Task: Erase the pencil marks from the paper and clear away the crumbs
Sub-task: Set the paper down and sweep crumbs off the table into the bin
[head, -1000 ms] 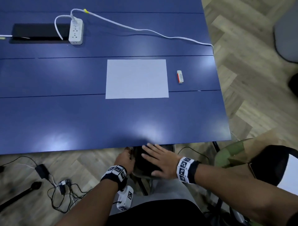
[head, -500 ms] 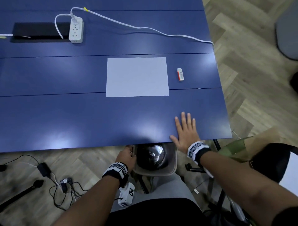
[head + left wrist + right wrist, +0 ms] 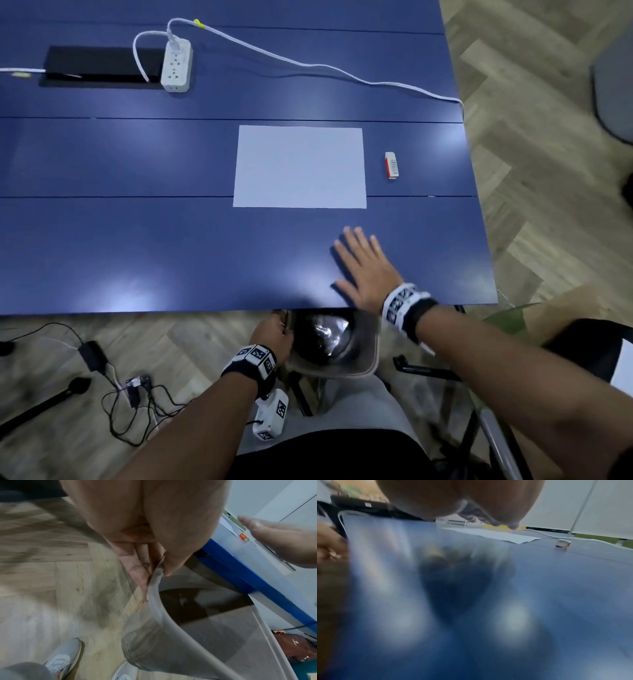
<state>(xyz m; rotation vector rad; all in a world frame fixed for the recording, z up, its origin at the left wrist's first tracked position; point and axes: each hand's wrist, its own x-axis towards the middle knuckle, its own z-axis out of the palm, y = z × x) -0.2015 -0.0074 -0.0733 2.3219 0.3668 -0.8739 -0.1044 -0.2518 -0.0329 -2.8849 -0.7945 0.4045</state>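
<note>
A white sheet of paper (image 3: pixel 300 167) lies flat in the middle of the blue table (image 3: pixel 137 246). No marks or crumbs show on it. A white eraser with a red end (image 3: pixel 392 165) lies just right of the paper, also seen in the right wrist view (image 3: pixel 563 543). My right hand (image 3: pixel 363 263) is flat over the table near its front edge, fingers straight and spread, below the paper's right corner. My left hand (image 3: pixel 274 334) is below the table edge and pinches the rim of a grey waste bin (image 3: pixel 337 346), thumb inside the rim (image 3: pixel 159 573).
A white power strip (image 3: pixel 176 65) and its cable (image 3: pixel 308 65) lie at the back of the table beside a black slot (image 3: pixel 99 65). Cables and an adapter (image 3: pixel 92 356) lie on the wooden floor at left. A chair with a bag (image 3: pixel 582 346) stands at right.
My right hand left the top of the bin, rose over the table edge and slid forward over the table toward the paper. My left hand stayed on the bin's rim.
</note>
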